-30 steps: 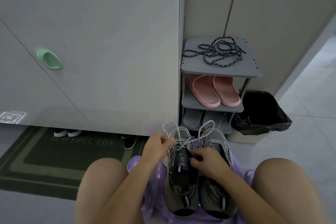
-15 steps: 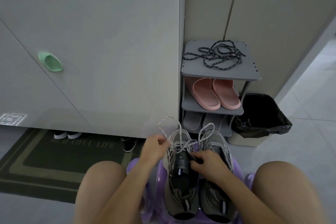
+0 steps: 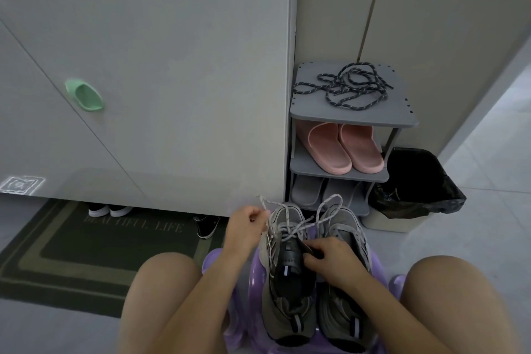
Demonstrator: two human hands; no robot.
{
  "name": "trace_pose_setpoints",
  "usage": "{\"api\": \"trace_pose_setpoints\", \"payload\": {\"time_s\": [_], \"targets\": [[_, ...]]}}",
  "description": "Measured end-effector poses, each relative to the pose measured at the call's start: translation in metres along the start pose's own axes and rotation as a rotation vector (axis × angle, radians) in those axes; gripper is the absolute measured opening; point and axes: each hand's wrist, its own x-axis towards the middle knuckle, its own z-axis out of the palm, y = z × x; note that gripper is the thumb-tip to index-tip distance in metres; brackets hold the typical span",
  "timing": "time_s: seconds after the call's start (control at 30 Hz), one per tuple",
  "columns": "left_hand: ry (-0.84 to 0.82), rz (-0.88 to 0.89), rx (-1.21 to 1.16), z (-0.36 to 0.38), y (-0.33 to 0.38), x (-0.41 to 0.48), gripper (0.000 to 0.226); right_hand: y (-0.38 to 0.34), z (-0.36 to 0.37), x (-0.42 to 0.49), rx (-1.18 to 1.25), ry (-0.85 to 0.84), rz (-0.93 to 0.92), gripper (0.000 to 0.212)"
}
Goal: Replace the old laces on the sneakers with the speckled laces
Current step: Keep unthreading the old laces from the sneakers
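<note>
Head view, 6 o'clock: two grey sneakers (image 3: 287, 290) sit side by side on a purple stool (image 3: 254, 273), their long axes running 6 to 12 with the toes toward 12. The left hand (image 3: 244, 224), at 10 o'clock from the toes, pinches an end of the old lace (image 3: 290, 232). The right hand (image 3: 333, 263) curls its fingers around one shoe's dark tongue. The speckled laces (image 3: 344, 86) lie tangled atop the grey shoe rack (image 3: 353, 121) at 1 o'clock.

A grey shoe rack (image 3: 311, 108) holds pink slippers (image 3: 344, 149) above grey slippers (image 3: 321, 191), a black-lined bin (image 3: 416, 181) stands just beside it, and a green doormat (image 3: 86, 247) lies left.
</note>
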Motion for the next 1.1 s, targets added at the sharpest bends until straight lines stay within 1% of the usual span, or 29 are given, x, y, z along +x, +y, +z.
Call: {"api": "trace_pose_setpoints", "payload": {"time_s": [0.07, 0.1, 0.13, 0.2, 0.23, 0.27, 0.37, 0.4, 0.43, 0.47, 0.5, 0.57, 0.6, 0.63, 0.7, 0.77, 0.8, 0.87, 0.93, 0.97, 1.0, 1.03, 1.07, 1.1], "targets": [[-0.175, 0.003, 0.193, 0.008, -0.008, -0.003, 0.017, -0.001, 0.000, 0.000, -0.013, -0.003, -0.001, 0.017], [-0.205, 0.010, 0.292, 0.010, -0.010, -0.004, 0.020, -0.001, -0.001, 0.000, -0.011, -0.007, -0.001, 0.015], [-0.193, 0.022, 0.383, 0.011, -0.010, -0.005, 0.025, -0.001, -0.001, 0.000, -0.009, -0.010, 0.000, 0.015], [-0.107, 0.057, 0.495, 0.010, -0.006, -0.006, 0.034, -0.001, -0.001, 0.000, -0.008, -0.017, 0.008, 0.019], [-0.048, 0.069, 0.490, 0.008, -0.003, -0.007, 0.033, -0.001, -0.001, -0.001, -0.010, -0.019, 0.009, 0.023], [0.014, 0.070, 0.431, 0.006, -0.001, -0.007, 0.030, -0.001, -0.001, -0.001, -0.012, -0.022, 0.010, 0.024], [0.203, 0.059, 0.103, -0.002, 0.007, -0.003, 0.018, -0.002, -0.001, -0.002, -0.007, -0.018, 0.007, 0.017], [0.256, 0.054, 0.021, -0.005, 0.008, -0.001, 0.017, -0.002, -0.001, -0.002, -0.004, -0.013, 0.004, 0.016], [0.273, 0.045, -0.029, -0.007, 0.008, 0.001, 0.016, -0.001, -0.001, -0.001, -0.003, -0.008, 0.002, 0.017], [0.238, 0.035, -0.043, -0.007, 0.007, 0.003, 0.015, -0.001, -0.001, -0.001, -0.003, -0.003, 0.000, 0.017], [0.144, 0.025, -0.010, -0.007, 0.005, 0.004, 0.015, -0.001, -0.001, -0.001, -0.004, -0.001, 0.001, 0.018], [-0.121, 0.031, 0.183, -0.001, -0.002, 0.001, 0.022, -0.001, 0.000, -0.001, -0.007, 0.001, 0.006, 0.018], [-0.216, 0.047, 0.276, 0.003, -0.005, -0.001, 0.025, -0.001, 0.000, -0.001, -0.008, 0.001, 0.006, 0.018], [-0.254, 0.061, 0.334, 0.006, -0.008, -0.003, 0.027, -0.001, 0.000, -0.001, -0.007, 0.002, 0.007, 0.018], [-0.200, 0.088, 0.409, 0.009, -0.010, -0.004, 0.032, -0.001, 0.001, -0.002, 0.001, 0.002, 0.009, 0.018], [-0.087, 0.111, 0.461, 0.008, -0.007, -0.004, 0.035, -0.002, 0.000, -0.002, 0.001, 0.004, 0.012, 0.018], [-0.016, 0.104, 0.408, 0.006, -0.005, -0.004, 0.031, -0.002, 0.000, -0.002, -0.001, 0.006, 0.010, 0.018], [0.121, 0.085, 0.185, 0.001, 0.000, -0.003, 0.022, -0.003, 0.000, -0.002, -0.001, 0.014, 0.004, 0.018], [0.206, 0.052, 0.017, -0.004, 0.008, -0.002, 0.018, -0.003, 0.000, -0.002, 0.010, 0.018, 0.004, 0.017], [0.218, 0.037, -0.036, -0.005, 0.009, -0.001, 0.018, -0.003, 0.000, -0.002, 0.016, 0.017, 0.006, 0.016], [0.190, 0.022, -0.075, -0.006, 0.007, 0.001, 0.019, -0.002, 0.000, -0.002, 0.020, 0.019, 0.005, 0.015], [0.115, 0.004, -0.096, -0.006, 0.005, 0.001, 0.020, -0.002, 0.000, -0.002, 0.021, 0.019, 0.006, 0.015], [0.012, -0.015, -0.069, -0.003, 0.002, 0.001, 0.021, -0.001, 0.000, -0.002, 0.022, 0.017, 0.005, 0.014], [-0.094, -0.021, 0.017, 0.000, -0.002, 0.000, 0.023, -0.001, 0.000, -0.003, 0.022, 0.014, 0.004, 0.015]]}}
